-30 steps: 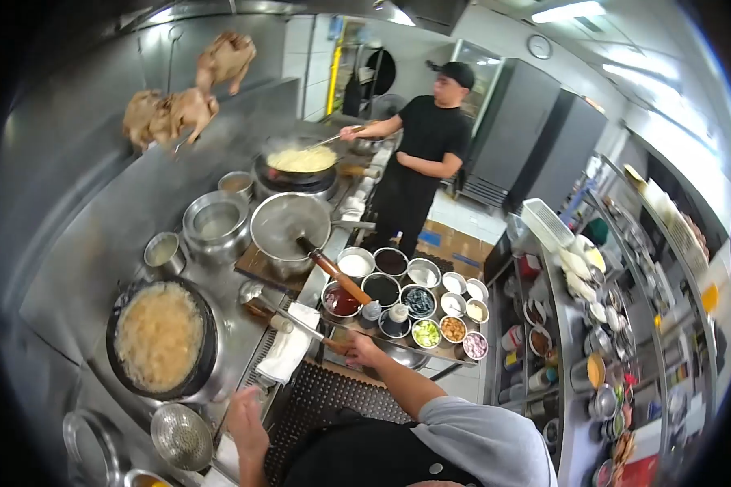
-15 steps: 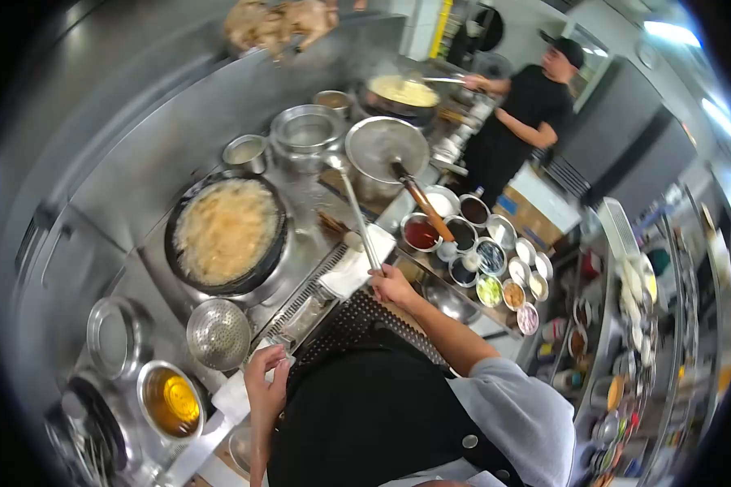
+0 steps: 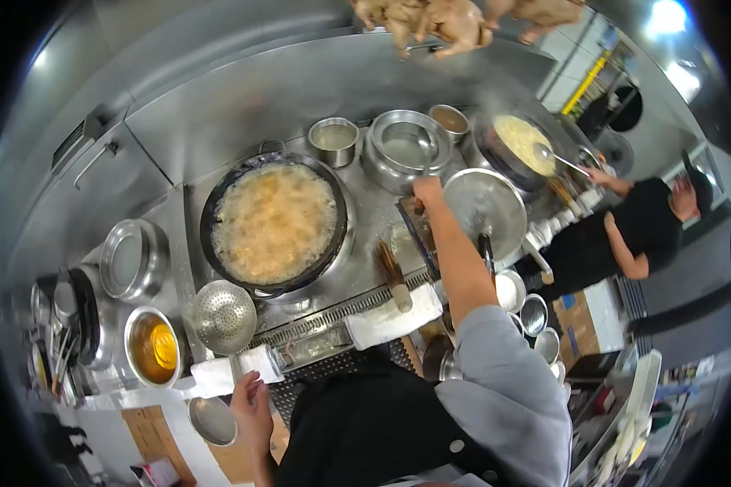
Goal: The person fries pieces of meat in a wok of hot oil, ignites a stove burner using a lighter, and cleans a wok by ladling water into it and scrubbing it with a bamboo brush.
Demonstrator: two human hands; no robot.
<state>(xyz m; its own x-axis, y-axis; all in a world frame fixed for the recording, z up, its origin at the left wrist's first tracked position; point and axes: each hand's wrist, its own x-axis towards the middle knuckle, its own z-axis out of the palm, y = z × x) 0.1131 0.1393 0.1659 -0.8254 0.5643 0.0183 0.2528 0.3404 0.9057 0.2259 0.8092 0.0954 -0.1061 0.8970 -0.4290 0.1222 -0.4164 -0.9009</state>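
Observation:
My right hand (image 3: 428,191) reaches forward to the near side of a steel pot (image 3: 375,166), fingers closed round a ladle. Only a short blurred bit of the ladle handle (image 3: 427,165) shows above the hand; its bowl cannot be made out. Low at the left, my left hand (image 3: 253,407) has loosely bent fingers, somewhat apart, with nothing seen in them. Its fingertips are close to the handle of a perforated strainer (image 3: 223,317); whether they touch is unclear. Beyond lies a black wok (image 3: 339,213) of foaming, bubbling oil with pale golden pieces.
A large steel strainer bowl (image 3: 485,213) sits right of my forearm. A bamboo brush (image 3: 393,276) and white towel (image 3: 394,323) lie at the counter edge. A bowl of yellow oil (image 3: 154,347) stands at left. At right, a co-worker (image 3: 625,231) stirs another wok (image 3: 495,154).
My right hand has moved forward from the counter edge to the pot, taking the ladle with it. My view has turned, and the left hand sits lower. The co-worker's ladle is now over the food.

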